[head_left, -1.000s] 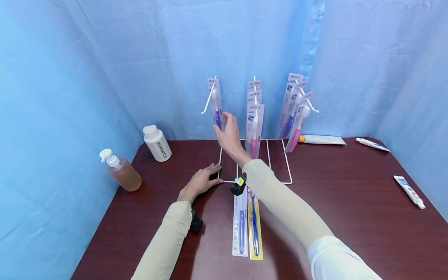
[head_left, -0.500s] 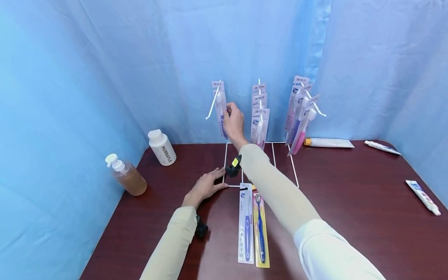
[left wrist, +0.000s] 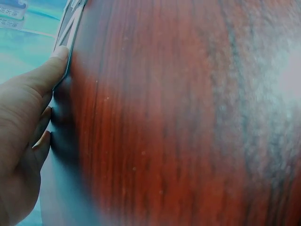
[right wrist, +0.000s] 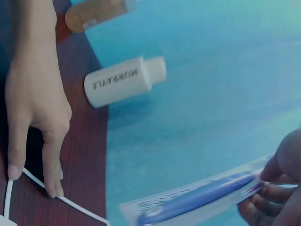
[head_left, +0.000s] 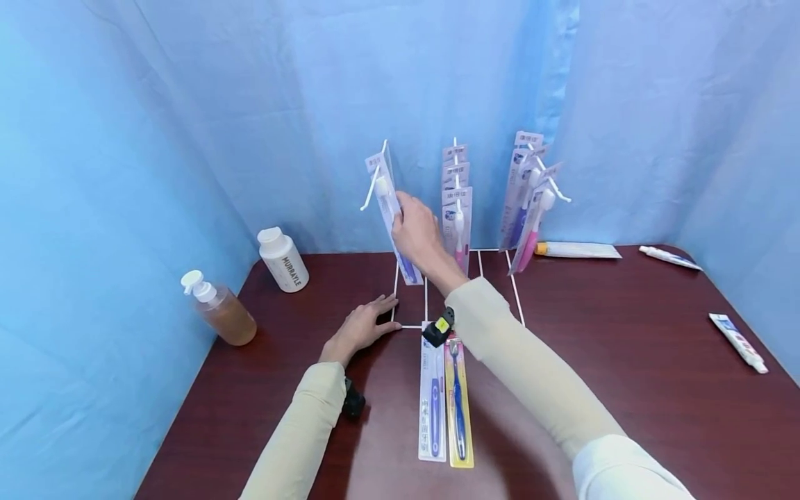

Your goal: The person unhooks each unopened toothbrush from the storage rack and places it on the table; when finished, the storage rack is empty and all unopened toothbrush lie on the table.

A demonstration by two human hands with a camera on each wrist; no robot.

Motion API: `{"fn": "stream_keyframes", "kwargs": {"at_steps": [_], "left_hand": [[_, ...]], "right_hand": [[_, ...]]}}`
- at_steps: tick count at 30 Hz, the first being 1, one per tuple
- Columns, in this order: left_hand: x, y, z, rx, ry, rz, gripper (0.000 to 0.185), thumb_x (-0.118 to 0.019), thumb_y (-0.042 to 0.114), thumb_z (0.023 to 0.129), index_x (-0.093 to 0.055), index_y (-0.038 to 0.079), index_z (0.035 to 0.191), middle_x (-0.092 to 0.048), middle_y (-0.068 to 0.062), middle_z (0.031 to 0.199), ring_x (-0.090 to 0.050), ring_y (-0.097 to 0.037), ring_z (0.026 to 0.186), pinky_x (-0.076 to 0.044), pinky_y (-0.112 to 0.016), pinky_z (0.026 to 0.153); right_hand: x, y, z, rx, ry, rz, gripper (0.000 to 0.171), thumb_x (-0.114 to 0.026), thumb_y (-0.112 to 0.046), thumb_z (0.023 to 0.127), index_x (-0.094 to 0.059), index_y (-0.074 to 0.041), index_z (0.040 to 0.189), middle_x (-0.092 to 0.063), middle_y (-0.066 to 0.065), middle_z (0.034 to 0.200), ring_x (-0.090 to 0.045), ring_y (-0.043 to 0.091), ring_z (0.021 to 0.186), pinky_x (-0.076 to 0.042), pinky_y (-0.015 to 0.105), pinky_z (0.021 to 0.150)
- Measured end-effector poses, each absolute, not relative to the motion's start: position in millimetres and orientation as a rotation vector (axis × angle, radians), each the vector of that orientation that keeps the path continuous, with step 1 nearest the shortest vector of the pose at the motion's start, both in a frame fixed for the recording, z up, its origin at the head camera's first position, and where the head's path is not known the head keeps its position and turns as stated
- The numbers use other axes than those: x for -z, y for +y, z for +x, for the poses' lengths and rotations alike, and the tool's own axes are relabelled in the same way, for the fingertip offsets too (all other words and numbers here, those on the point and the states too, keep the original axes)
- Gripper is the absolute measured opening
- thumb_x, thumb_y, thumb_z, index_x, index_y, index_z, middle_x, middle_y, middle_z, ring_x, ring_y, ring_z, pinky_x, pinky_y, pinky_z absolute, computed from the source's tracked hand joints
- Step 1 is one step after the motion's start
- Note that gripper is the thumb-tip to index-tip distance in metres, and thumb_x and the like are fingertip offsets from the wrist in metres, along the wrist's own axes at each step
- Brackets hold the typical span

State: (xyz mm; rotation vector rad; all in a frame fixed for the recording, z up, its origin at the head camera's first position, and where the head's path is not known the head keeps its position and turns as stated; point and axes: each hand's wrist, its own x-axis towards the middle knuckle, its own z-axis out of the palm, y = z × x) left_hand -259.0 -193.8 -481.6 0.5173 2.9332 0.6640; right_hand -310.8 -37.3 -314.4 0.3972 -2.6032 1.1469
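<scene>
My right hand point(head_left: 420, 232) pinches the edge of a packaged toothbrush point(head_left: 383, 198) with a purple handle. The pack's top is at the left prong point(head_left: 369, 193) of a white wire rack, and its lower end slants to the right. In the right wrist view, thumb and fingers grip the toothbrush pack point(right wrist: 197, 200) near its middle. My left hand point(head_left: 359, 328) rests at the front left corner of the rack's wire base point(head_left: 411, 327), fingers extended. The right wrist view shows those left fingertips point(right wrist: 15, 172) touching the wire.
Packaged toothbrushes hang on the middle prong point(head_left: 459, 222) and right prong point(head_left: 531, 208). Two packs, white point(head_left: 425, 417) and yellow point(head_left: 469, 444), lie in front. A white bottle point(head_left: 284, 260) and pump bottle point(head_left: 228, 316) stand left; toothpaste tubes point(head_left: 578, 250) lie right.
My right hand has closed on the toothbrush pack at the left prong. The pack, upright before, now tilts with its lower end swung right and toward me. My left hand stays at the rack's corner.
</scene>
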Motion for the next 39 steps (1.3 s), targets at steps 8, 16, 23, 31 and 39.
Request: {"fn": "stream_keyframes", "kwargs": {"at_steps": [8, 16, 23, 31, 39], "left_hand": [[481.0, -198.2, -259.5, -0.700, 2.920, 0.499, 0.064, -0.063, 0.042, 0.090, -0.043, 0.016, 0.145, -0.036, -0.003, 0.153, -0.032, -0.023, 0.142, -0.033, -0.049, 0.111], [483.5, -197.5, -260.3, -0.700, 2.929, 0.513, 0.064, -0.063, 0.042, 0.090, -0.043, 0.017, 0.146, -0.037, -0.004, 0.153, -0.032, -0.023, 0.142, -0.033, -0.048, 0.111], [482.4, -195.9, -259.5, -0.747, 2.927, 0.559, 0.065, -0.063, 0.040, 0.090, -0.037, 0.027, 0.148, -0.037, 0.000, 0.152, -0.032, -0.026, 0.142, -0.033, -0.050, 0.110], [481.4, -196.0, -259.4, -0.723, 2.926, 0.525, 0.067, -0.063, 0.042, 0.089, -0.034, 0.031, 0.148, -0.034, 0.003, 0.153, -0.031, -0.024, 0.143, -0.033, -0.051, 0.111], [482.7, -194.5, -259.1, -0.648, 2.921, 0.498, 0.064, -0.060, 0.045, 0.091, -0.042, 0.020, 0.146, -0.034, 0.000, 0.155, -0.029, -0.021, 0.144, -0.029, -0.052, 0.112]], "right_hand": [[298.3, -17.9, -260.3, -1.085, -2.695, 0.556, 0.039, -0.047, -0.013, 0.095, -0.056, -0.018, 0.132, -0.071, 0.006, 0.102, -0.066, 0.019, 0.083, -0.054, 0.037, 0.070], [297.2, 2.4, -228.7, -1.128, -2.670, 0.727, 0.035, -0.051, -0.013, 0.096, -0.057, -0.017, 0.131, -0.070, 0.005, 0.098, -0.068, 0.016, 0.080, -0.055, 0.033, 0.065], [290.6, 11.4, -219.6, -1.358, -2.636, 0.838, 0.034, -0.058, -0.015, 0.095, -0.058, -0.016, 0.130, -0.070, 0.005, 0.097, -0.066, 0.016, 0.080, -0.051, 0.030, 0.066], [298.3, 29.3, -214.6, -1.720, -2.634, 0.856, 0.031, -0.059, -0.014, 0.096, -0.058, -0.015, 0.127, -0.067, 0.010, 0.100, -0.068, 0.018, 0.086, -0.058, 0.035, 0.071], [330.2, 64.5, -196.9, -2.097, -2.586, 0.809, 0.034, -0.057, -0.011, 0.096, -0.055, -0.005, 0.129, -0.065, 0.019, 0.106, -0.069, 0.022, 0.086, -0.059, 0.039, 0.071]]}}
